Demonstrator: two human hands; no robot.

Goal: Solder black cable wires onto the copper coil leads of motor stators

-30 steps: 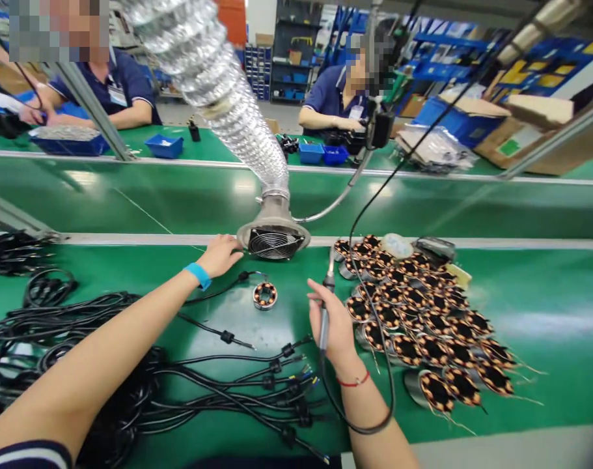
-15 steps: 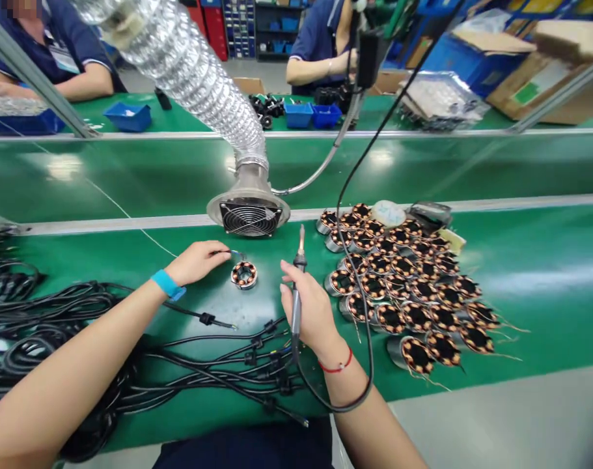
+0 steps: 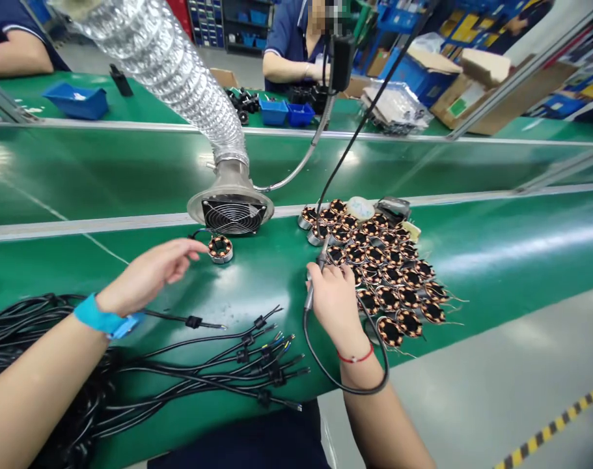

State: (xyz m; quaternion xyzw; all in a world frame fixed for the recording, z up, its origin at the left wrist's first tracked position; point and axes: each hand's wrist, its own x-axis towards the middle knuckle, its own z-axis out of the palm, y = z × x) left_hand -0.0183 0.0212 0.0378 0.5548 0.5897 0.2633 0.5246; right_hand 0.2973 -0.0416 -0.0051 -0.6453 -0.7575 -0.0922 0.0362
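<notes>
My left hand point(image 3: 150, 272) hovers over the green bench with its fingers stretched toward a single copper-wound stator point(image 3: 220, 248), a little short of touching it; a blue wristband sits on that wrist. My right hand point(image 3: 332, 301) is wrapped round a soldering iron point(image 3: 314, 277), whose tip points up toward a heap of several wound stators point(image 3: 374, 257). The iron's black cord point(image 3: 347, 384) loops under my wrist. A thin black wire leads from the lone stator toward the fume fan point(image 3: 232, 212).
A silver flexible duct point(image 3: 164, 58) rises from the fan. Black cable harnesses point(image 3: 218, 361) with stripped ends lie at the front left. Beyond a green conveyor belt point(image 3: 130, 172), two other people sit at a far bench with blue bins point(image 3: 76, 101) and cardboard boxes point(image 3: 491, 91).
The lone stator has moved away toward the fan, and my left hand has let go and opened. My right hand swung the soldering iron right, to the edge of the stator heap.
</notes>
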